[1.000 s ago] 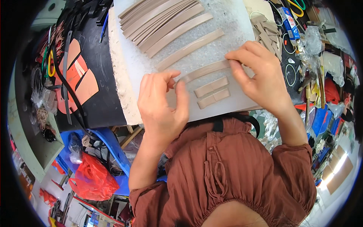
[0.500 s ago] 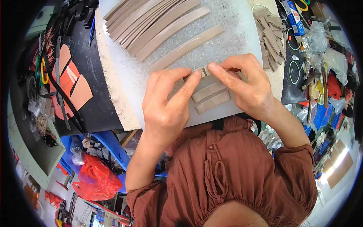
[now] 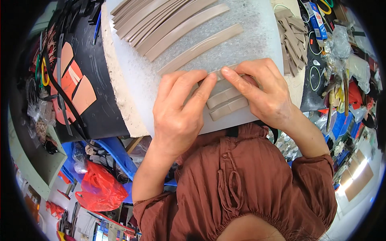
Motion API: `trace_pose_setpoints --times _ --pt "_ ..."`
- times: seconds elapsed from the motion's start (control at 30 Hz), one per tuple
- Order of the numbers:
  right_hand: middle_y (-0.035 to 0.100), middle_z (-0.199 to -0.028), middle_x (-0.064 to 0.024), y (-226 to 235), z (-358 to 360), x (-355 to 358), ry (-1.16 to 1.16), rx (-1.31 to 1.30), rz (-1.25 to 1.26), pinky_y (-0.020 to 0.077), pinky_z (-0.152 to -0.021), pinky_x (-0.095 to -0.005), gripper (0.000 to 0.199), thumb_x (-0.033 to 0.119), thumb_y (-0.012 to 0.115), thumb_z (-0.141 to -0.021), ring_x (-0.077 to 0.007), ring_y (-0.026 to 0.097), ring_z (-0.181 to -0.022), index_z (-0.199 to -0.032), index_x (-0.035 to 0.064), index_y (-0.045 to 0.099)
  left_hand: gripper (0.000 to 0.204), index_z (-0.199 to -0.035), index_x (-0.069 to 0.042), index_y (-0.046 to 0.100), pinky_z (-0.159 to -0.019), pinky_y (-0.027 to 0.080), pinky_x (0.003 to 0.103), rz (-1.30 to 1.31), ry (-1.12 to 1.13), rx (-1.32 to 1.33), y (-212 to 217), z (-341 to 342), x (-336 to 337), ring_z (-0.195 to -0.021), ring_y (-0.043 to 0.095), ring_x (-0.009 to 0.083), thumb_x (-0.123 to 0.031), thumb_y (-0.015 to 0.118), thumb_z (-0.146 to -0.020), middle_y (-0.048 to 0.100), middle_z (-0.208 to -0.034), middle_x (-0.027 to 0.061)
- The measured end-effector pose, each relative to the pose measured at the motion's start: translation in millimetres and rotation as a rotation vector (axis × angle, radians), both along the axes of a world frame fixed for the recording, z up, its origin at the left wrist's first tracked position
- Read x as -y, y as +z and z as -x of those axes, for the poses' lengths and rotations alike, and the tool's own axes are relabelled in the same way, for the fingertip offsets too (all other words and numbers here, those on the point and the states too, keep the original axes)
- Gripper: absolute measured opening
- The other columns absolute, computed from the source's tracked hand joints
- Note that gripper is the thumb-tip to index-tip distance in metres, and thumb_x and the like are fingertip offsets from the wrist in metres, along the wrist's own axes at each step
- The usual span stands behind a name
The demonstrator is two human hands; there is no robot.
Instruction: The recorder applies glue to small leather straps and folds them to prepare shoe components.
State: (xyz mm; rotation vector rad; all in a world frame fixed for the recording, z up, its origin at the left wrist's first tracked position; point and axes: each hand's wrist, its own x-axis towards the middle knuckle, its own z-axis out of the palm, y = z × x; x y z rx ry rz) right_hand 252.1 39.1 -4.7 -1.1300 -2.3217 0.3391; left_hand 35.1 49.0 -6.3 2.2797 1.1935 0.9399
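Observation:
Both of my hands meet over a taupe strip (image 3: 220,75), which looks folded so that its ends come together in the middle. My left hand (image 3: 179,112) pinches its left part between thumb and fingers. My right hand (image 3: 268,92) presses its right part with the thumb, fingers curled behind. Just nearer to me lie two folded strips (image 3: 229,107), each with a seam across the middle. Beyond my hands a single flat strip (image 3: 203,47) lies slantwise on a white translucent sheet (image 3: 132,84). Farther off, several more strips (image 3: 157,26) overlap in a row.
A heap of short taupe pieces (image 3: 292,40) lies right of the sheet. Left, on the black tabletop (image 3: 108,112), are orange-pink cut pieces (image 3: 85,94) and black straps. A blue-and-white box (image 3: 315,20) and clear plastic bags stand at right. A red plastic bag (image 3: 100,186) hangs low left.
My two thumbs have come closer together over the strip, my left hand shifting slightly right. The gap between the strip's ends now looks narrower. The whole view has shifted a little.

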Motion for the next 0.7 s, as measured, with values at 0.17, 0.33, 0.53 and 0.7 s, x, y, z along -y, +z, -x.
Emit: trace_pose_setpoints --times 0.17,0.33,0.53,0.7 --pt "0.063 -0.103 -0.0065 8.3 1.6 -1.3 0.011 0.145 -0.028 0.0471 -0.073 -0.0328 0.043 0.009 0.067 -0.076 -0.0214 0.058 -0.087 -0.118 -0.0011 0.070 0.041 -0.107 0.002 0.075 -0.079 0.054 0.037 -0.070 -0.079 -0.126 2.4 3.0 -0.6 -0.093 0.062 0.0284 0.005 0.066 -0.068 0.068 -0.107 0.0107" --pt "0.061 -0.100 -0.0057 18.0 7.3 -4.1 0.021 0.243 -0.043 0.0422 -0.070 -0.0326 0.037 0.010 0.067 -0.077 -0.0198 0.056 -0.085 -0.112 -0.0033 0.070 0.044 -0.112 0.010 0.068 -0.077 0.053 0.037 -0.066 -0.202 -0.205 8.5 8.1 -2.4 -0.096 0.060 0.0273 0.003 0.068 -0.068 0.061 -0.116 0.0141" --pt "0.057 -0.097 -0.0055 23.2 16.0 -6.7 0.036 0.233 0.019 0.0424 -0.072 -0.0349 0.023 0.007 0.069 -0.075 -0.0219 0.054 -0.083 -0.095 -0.0040 0.070 0.038 -0.108 0.009 0.066 -0.082 0.050 0.037 0.050 -0.198 -0.250 13.9 5.8 1.8 -0.099 0.059 0.0262 0.002 0.068 -0.071 0.058 -0.115 0.0125" --pt "0.057 -0.092 -0.0060 28.4 18.9 -12.3 0.073 0.280 -0.004 0.0431 -0.073 -0.0369 0.015 0.006 0.069 -0.072 -0.0234 0.055 -0.083 -0.085 -0.0019 0.069 0.033 -0.106 0.004 0.068 -0.088 0.045 0.040 -0.102 -0.172 -0.429 26.3 1.0 -2.1 -0.100 0.058 0.0250 0.000 0.065 -0.073 0.059 -0.111 0.0096"
